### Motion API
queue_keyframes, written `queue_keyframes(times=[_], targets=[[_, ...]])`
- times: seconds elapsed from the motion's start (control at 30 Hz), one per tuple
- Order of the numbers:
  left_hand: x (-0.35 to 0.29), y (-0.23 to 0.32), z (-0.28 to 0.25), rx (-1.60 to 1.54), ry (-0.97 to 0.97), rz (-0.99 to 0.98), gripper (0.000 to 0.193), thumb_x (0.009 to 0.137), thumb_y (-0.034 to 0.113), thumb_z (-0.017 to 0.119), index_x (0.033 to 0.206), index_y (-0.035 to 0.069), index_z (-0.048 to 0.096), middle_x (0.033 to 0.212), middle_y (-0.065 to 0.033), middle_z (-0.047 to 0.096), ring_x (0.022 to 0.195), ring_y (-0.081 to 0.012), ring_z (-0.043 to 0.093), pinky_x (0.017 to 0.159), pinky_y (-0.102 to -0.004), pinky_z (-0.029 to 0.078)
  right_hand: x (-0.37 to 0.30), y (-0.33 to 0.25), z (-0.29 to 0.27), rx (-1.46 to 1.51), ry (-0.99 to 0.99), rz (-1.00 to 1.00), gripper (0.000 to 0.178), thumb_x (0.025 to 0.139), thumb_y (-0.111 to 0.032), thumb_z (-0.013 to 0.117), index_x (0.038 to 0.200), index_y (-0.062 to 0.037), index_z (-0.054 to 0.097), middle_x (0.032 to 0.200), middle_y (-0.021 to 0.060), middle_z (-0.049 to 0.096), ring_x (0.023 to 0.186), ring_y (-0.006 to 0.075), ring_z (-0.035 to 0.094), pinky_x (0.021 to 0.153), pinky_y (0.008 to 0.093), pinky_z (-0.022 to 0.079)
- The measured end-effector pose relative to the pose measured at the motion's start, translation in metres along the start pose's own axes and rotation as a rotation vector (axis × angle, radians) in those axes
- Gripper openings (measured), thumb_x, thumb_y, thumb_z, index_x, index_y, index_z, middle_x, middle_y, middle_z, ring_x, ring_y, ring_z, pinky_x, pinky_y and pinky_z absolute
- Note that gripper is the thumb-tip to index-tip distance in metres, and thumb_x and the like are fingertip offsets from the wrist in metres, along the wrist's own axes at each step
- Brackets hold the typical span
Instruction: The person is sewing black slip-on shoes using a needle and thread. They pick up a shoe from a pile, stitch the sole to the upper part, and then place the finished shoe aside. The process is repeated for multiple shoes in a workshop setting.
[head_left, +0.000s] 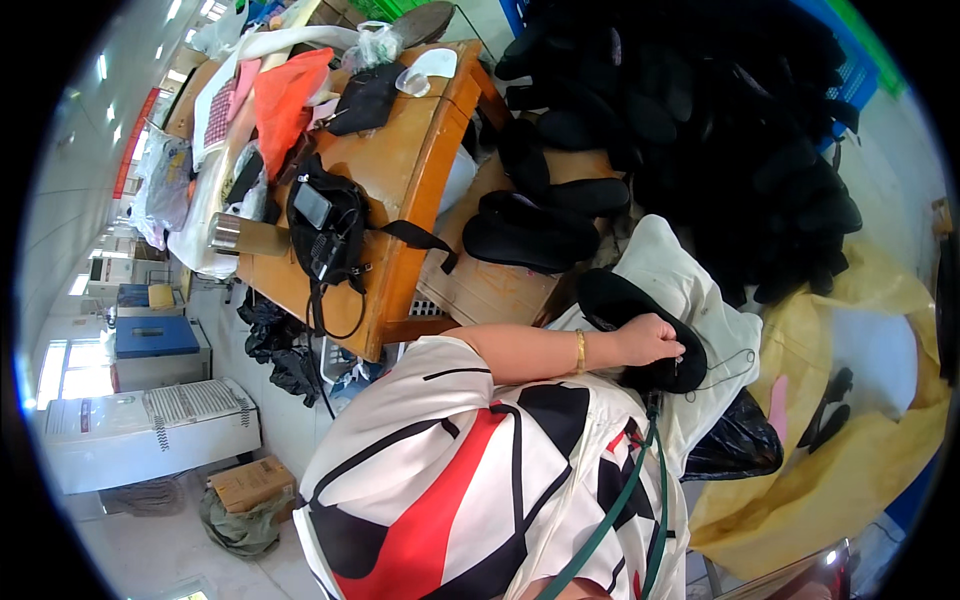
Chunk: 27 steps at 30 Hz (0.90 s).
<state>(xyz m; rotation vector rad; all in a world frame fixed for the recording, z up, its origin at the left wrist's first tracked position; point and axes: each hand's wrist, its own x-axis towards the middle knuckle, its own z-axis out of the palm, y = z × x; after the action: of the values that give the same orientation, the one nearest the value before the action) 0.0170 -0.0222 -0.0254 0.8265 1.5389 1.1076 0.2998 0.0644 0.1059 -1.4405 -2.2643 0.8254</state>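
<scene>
My left hand [650, 341], with a gold bracelet at the wrist, is closed in a fist over a black shoe [690, 372] at my lap. Its fingers press together at the shoe; whatever they pinch is too small to make out. A thin dark thread [738, 358] curls beside the shoe across a white cloth [655, 265] spread beneath it. My right hand does not show; only a patch of skin appears at the bottom edge. Beyond the cloth, several finished-looking black shoes [530, 235] lie on a cardboard sheet [490, 290].
A large heap of black shoes [690, 130] fills the far right, beside a blue crate [845, 50]. At left, a wooden table [400, 170] bears a black bag [330, 220], a flask [245, 235] and a red plastic bag [290, 95]. A yellow sack [740, 520] lies open at right.
</scene>
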Motion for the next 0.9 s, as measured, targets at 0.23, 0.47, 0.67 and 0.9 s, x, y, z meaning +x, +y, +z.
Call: queue_keyframes(times=[0.23,0.47,0.67,0.9], targets=[[0.004,0.0,0.006,0.015,0.014,0.021,0.031,0.087,0.026,0.07,0.07,-0.001,0.068,0.056,-0.0111,0.058,0.051,-0.0171,0.05,0.055,-0.0345,0.044,-0.006,-0.011,0.018,-0.012,-0.065,-0.084,0.018,0.09,-0.001,0.061,0.108,-0.0019,0.066,0.095,0.0062,0.066,0.079,0.0152,0.06,0.068,0.0279,0.05],[-0.002,0.0,-0.002,0.052,0.002,0.027,0.033,0.086,0.028,0.07,0.071,-0.001,0.067,0.058,-0.0144,0.059,0.052,-0.02,0.053,0.056,-0.0358,0.045,-0.008,-0.021,0.012,0.018,-0.017,-0.088,0.016,0.09,0.001,0.061,0.105,-0.0006,0.066,0.096,0.0047,0.065,0.078,0.0116,0.058,0.069,0.0255,0.05],[-0.001,0.013,0.0,0.169,0.011,0.17,0.036,0.087,0.031,0.07,0.074,-0.002,0.068,0.06,-0.0131,0.061,0.054,-0.0129,0.054,0.054,-0.0351,0.045,-0.02,-0.068,-0.06,0.17,0.299,-0.085,0.014,0.09,0.004,0.06,0.102,0.0006,0.066,0.097,0.0034,0.064,0.078,0.0085,0.056,0.07,0.0234,0.049],[-0.002,-0.002,0.006,-0.035,-0.027,0.095,0.041,0.092,0.024,0.068,0.063,-0.001,0.052,0.054,-0.0008,0.038,0.057,-0.0064,0.033,0.049,-0.0301,0.034,0.031,-0.152,-0.05,0.413,0.297,-0.124,0.012,0.09,0.006,0.06,0.099,0.0019,0.066,0.098,0.002,0.063,0.077,0.0049,0.055,0.07,0.021,0.048]])
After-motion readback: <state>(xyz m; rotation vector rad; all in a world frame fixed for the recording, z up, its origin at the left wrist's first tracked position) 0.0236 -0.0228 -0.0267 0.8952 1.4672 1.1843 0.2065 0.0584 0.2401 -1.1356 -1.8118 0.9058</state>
